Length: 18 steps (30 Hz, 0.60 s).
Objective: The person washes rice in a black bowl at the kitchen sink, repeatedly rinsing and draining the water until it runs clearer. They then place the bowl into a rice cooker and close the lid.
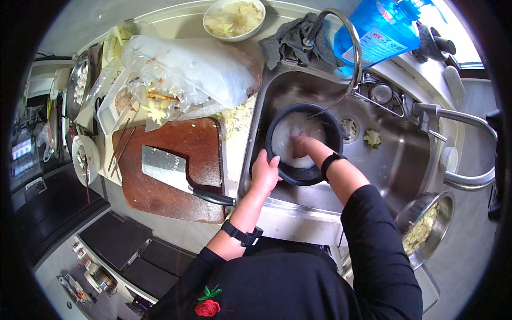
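A round dark cooking pot [305, 176] sits in the stainless-steel sink [384, 168], holding cloudy whitish water [286, 132]. With its thumb at the near left rim, my left hand [265, 173] grips the pot. My right hand [302, 145] reaches down into the water; its fingertips are submerged, and whether they close on anything is hidden. Above the far side of the pot arches a slim metal tap [358, 52], from which a thin stream appears to run into the water.
Left of the sink, a cleaver [166, 164] lies on a wooden cutting board [136, 196] beside chopsticks [120, 146]. Plastic bags [192, 68] and a bowl of cabbage [234, 20] stand behind. A blue bottle [376, 36] and larger faucet [472, 176] flank the sink; a steel bowl [444, 224] sits right.
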Motion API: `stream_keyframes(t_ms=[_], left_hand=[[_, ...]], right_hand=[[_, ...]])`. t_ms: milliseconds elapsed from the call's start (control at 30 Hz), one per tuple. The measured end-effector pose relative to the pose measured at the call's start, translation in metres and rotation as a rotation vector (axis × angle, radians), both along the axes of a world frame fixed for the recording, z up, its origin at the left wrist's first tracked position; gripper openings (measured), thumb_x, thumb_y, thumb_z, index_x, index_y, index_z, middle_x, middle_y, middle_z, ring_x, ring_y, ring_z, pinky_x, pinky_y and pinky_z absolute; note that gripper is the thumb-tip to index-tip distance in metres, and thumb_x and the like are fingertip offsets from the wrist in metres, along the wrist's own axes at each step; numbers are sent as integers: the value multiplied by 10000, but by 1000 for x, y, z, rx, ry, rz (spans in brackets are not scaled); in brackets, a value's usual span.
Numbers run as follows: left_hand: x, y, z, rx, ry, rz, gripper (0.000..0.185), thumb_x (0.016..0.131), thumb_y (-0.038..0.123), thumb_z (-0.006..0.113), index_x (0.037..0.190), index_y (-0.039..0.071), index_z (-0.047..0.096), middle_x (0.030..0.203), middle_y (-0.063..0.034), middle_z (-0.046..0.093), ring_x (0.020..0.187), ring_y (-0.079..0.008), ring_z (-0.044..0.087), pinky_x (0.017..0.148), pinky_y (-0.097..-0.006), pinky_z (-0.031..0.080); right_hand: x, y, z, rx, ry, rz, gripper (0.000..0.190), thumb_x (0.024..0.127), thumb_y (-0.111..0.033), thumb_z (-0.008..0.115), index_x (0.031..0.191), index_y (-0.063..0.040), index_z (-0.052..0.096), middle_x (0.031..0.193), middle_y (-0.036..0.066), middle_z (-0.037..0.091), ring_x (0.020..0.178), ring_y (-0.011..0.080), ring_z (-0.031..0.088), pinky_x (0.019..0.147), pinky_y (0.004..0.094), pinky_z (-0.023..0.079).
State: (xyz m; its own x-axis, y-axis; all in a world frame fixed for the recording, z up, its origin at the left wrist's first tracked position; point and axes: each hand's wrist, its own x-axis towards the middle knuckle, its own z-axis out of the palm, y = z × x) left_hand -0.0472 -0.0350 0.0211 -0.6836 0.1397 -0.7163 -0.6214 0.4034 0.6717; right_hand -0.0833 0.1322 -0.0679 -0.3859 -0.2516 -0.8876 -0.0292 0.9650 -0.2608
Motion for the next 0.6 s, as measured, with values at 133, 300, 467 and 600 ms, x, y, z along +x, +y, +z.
stream_keyframes(t_ms=[133, 300, 467, 600], left_hand=[[4, 7, 0, 5, 3, 8, 126, 946, 110, 530, 1013, 16, 478, 898, -104, 591, 648, -172, 620, 465, -302, 554], [2, 4, -1, 10, 19, -21, 145, 944, 104, 534, 1024, 6, 463, 903, -110, 590, 667, -182, 624, 467, -308, 561], [5, 9, 1, 1, 3, -25, 157, 944, 108, 535, 1042, 6, 467, 905, -109, 591, 672, -184, 620, 465, -305, 561], [7, 3, -4, -1, 24, -50, 146, 950, 104, 523, 1047, 8, 471, 914, -107, 594, 689, -184, 622, 469, -304, 560]], right_hand=[[-7, -30, 31, -376, -20, -42, 757, 768, -233, 685, 1426, -76, 344, 1386, 209, 445, 1167, 424, 517, 1046, 417, 380], [0, 7, -13, 15, 161, -211, 621, 783, -167, 634, 1373, -96, 451, 1381, 120, 488, 1288, 308, 428, 1086, 389, 331], [5, -27, 32, -236, -40, 5, 515, 760, -280, 649, 1222, -57, 606, 1306, 194, 527, 1214, 324, 509, 1034, 408, 388], [-10, -27, 44, -176, 390, 45, 277, 780, -157, 589, 1003, -38, 702, 1086, 201, 653, 1091, 333, 586, 912, 419, 484]])
